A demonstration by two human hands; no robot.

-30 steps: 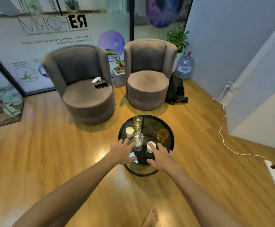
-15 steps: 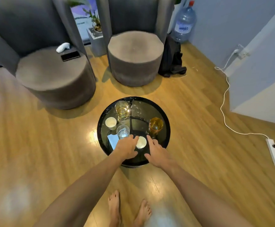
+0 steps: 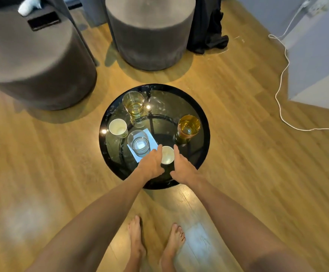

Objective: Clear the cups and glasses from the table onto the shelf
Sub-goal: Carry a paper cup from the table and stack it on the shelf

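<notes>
Both forearms reach in from the bottom edge, where the upper arms are cut off, and two bare feet (image 3: 155, 246) stand on the wooden floor (image 3: 42, 173) below them. The left hand (image 3: 151, 165) and right hand (image 3: 181, 168) flank a small white paper cup (image 3: 167, 155) at the near side of the round black glass counter (image 3: 203, 152). The left grip is partly curled, its fingers (image 3: 158, 152) against the cup's left wall; the right grip is loosely open, its thumb (image 3: 176, 152) just beside the cup's right wall, and whether it touches cannot be told. The cup's base is hidden behind the hands, so neither grip can be seen closed around it.

Just left of the left grip, a short clear glass tumbler (image 3: 138, 143) stands on a pale blue paper square (image 3: 152, 139). Farther left sits a second white paper cup (image 3: 118, 128). Beyond the right grip stands an amber glass (image 3: 188, 127), and farthest, a tall clear glass of yellowish liquid (image 3: 134, 104). Past the counter, two grey round chairs (image 3: 150, 34) are cut off at the top edge and blurred.
</notes>
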